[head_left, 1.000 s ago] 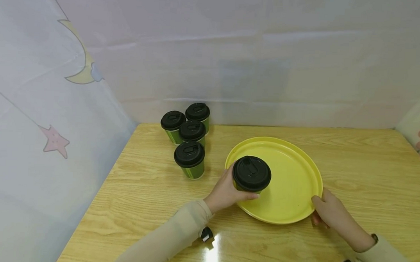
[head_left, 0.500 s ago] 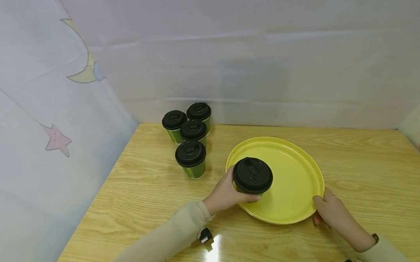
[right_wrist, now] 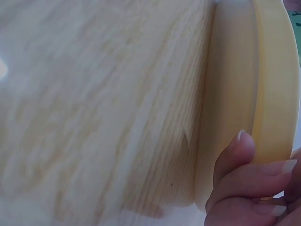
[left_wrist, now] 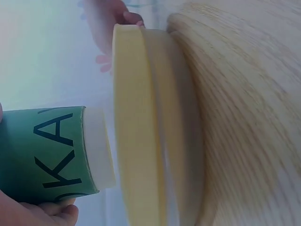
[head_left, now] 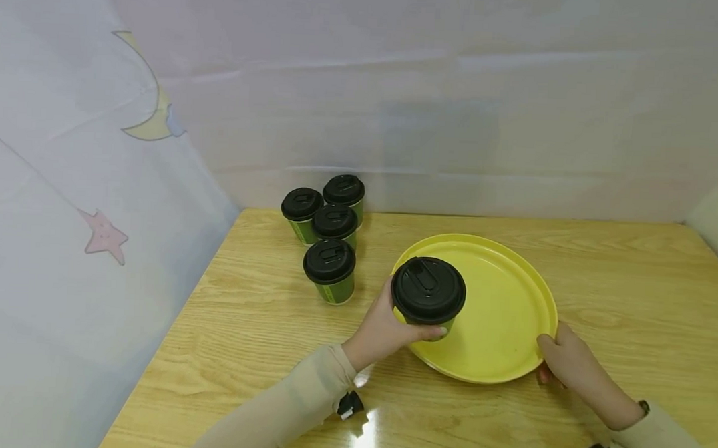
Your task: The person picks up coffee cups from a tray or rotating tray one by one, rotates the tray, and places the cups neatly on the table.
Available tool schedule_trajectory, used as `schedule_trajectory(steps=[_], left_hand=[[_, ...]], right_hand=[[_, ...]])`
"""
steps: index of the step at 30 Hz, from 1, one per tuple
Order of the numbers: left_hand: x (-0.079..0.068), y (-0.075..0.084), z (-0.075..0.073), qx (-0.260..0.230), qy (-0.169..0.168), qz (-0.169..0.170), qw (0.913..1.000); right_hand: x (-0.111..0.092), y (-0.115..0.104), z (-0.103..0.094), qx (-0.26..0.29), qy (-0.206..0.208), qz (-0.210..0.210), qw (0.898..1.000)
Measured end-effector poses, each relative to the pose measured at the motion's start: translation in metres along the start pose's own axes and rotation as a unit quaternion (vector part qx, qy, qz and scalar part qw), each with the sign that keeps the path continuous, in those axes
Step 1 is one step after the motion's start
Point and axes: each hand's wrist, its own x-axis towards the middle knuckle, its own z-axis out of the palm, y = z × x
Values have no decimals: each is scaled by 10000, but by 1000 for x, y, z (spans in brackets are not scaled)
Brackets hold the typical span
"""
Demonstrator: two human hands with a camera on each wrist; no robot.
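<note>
My left hand (head_left: 388,325) grips a green paper coffee cup (left_wrist: 51,153) with a black lid (head_left: 428,289). The cup is upright above the left part of a round yellow tray (head_left: 499,310), and in the left wrist view a gap shows between its white base and the tray's rim. My right hand (head_left: 570,357) pinches the tray's right rim, thumb on top and fingers underneath. In the right wrist view curled fingers (right_wrist: 249,181) press against the tray's outer side. The fingers on the far side of the held cup are mostly hidden.
Several matching lidded cups (head_left: 330,266) stand close together on the left of the wooden table (head_left: 239,339). A printed cloth backdrop (head_left: 430,120) rises behind the table's back edge and along its left side.
My left hand has lifted the coffee cup a little and shifted it slightly left over the tray. The right hand keeps its hold on the rim. The head view has shifted slightly.
</note>
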Motion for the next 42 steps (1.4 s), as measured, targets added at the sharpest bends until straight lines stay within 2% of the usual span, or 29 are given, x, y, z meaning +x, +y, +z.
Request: schedule_trajectory(steps=[6, 14, 24, 37, 42], left_hand=[[-4, 7, -6, -32, 103, 151, 9998], [-11, 11, -16, -73, 221, 129, 9996], [-14, 13, -30, 43, 353, 587, 9976], [-20, 16, -40, -4, 501, 747, 9959], [-24, 18, -44, 49, 558, 604, 9966]], right_hand=[[1, 4, 1, 62, 18, -29, 10000], [3, 4, 0, -72, 23, -12, 10000], [5, 5, -1, 23, -46, -158, 9999], [5, 6, -1, -85, -12, -84, 9999], [7, 8, -1, -68, -35, -157, 9998]])
